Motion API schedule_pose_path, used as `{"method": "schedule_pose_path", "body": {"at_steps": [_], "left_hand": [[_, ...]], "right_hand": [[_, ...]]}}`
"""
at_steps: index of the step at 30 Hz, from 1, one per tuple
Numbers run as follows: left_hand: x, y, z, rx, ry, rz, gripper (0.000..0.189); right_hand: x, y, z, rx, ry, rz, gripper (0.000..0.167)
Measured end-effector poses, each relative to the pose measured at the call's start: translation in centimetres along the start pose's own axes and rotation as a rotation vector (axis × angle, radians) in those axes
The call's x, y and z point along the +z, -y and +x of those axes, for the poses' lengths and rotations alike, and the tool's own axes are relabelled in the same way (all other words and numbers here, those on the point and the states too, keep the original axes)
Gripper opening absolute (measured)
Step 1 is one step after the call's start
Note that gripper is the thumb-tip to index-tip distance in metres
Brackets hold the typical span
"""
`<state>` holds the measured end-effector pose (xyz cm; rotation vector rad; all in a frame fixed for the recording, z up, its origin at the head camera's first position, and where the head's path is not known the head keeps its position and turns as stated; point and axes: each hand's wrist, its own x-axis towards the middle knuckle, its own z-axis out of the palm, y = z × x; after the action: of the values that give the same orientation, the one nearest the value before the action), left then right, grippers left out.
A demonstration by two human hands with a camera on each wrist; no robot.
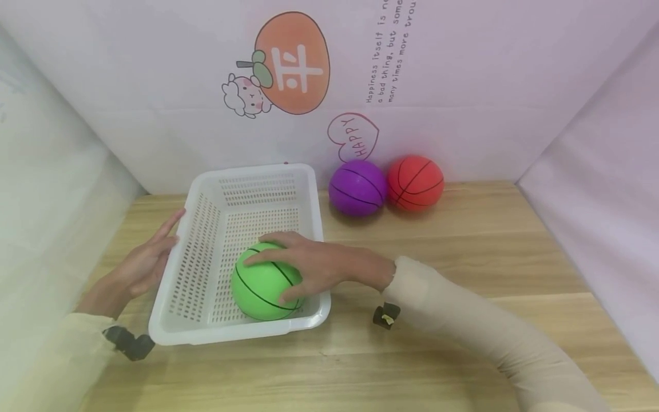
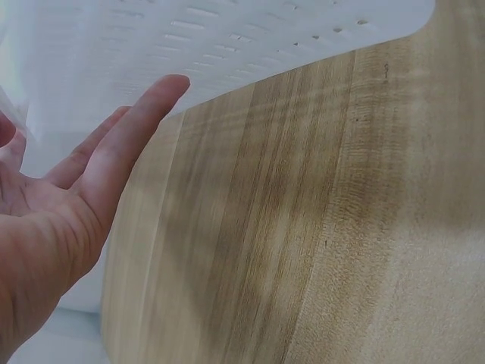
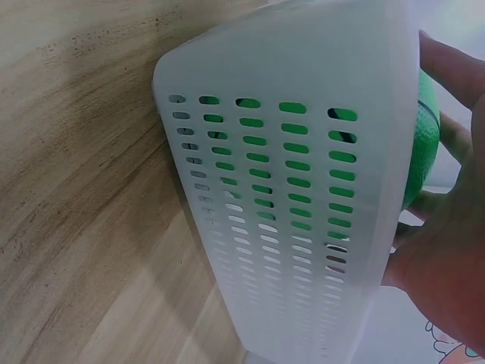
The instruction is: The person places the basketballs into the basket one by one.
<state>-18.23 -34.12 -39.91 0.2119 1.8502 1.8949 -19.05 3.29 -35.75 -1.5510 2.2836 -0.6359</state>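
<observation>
A white perforated plastic basket (image 1: pixel 206 332) sits on the wooden table. In its front right part lies a small green basketball (image 1: pixel 257 289), also visible through the basket's slots in the right wrist view. My right hand (image 1: pixel 316 263) reaches over the basket's right rim and grips the ball from above, fingers and thumb spread around it. Along the basket's left side, my left hand (image 1: pixel 146 260) has its fingers extended, fingertips right at the rim. The left wrist view shows those straight fingers (image 2: pixel 125 140) close against the basket's slotted wall (image 2: pixel 227 38).
Behind and right of the basket, a purple basketball (image 1: pixel 357 189) and a red basketball (image 1: pixel 415 183) stand side by side near the back wall. Printed white cloth (image 1: pixel 463 86) hangs behind the wooden table (image 1: pixel 463 246), with more white cloth at both sides.
</observation>
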Motion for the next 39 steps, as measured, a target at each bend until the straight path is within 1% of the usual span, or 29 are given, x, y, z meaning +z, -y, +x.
{"method": "schedule_pose_path", "body": {"at_steps": [4,7,12,18,25,29,32,39], "left_hand": [[0.1,-0.1,0.0,0.000,-0.001,0.005,0.058],[0.1,-0.1,-0.1,-0.010,-0.013,0.017,0.058],[0.2,-0.1,-0.1,-0.021,-0.023,0.029,0.058],[0.2,0.0,0.0,-0.011,-0.009,0.033,0.058],[-0.1,0.3,-0.1,0.000,0.012,0.014,0.059],[0.0,0.2,-0.1,-0.013,0.005,0.027,0.058],[0.0,0.2,-0.2,-0.018,0.000,0.030,0.057],[0.0,0.0,-0.1,-0.021,0.013,0.026,0.058]], "right_hand": [[-0.2,0.0,0.0,-0.026,-0.021,-0.019,0.069],[-0.2,0.1,0.0,-0.041,-0.028,-0.023,0.068],[-0.3,0.1,-0.2,-0.045,-0.034,-0.013,0.068],[-0.5,-0.1,-0.7,-0.042,-0.061,-0.026,0.067],[-1.1,-0.2,-1.0,-0.065,-0.077,-0.033,0.067],[-1.2,-0.2,-1.2,-0.066,-0.086,-0.017,0.067],[-1.3,-0.3,-1.4,-0.064,-0.108,-0.002,0.067],[-1.5,-0.6,-1.8,-0.026,-0.170,0.052,0.073]]}}
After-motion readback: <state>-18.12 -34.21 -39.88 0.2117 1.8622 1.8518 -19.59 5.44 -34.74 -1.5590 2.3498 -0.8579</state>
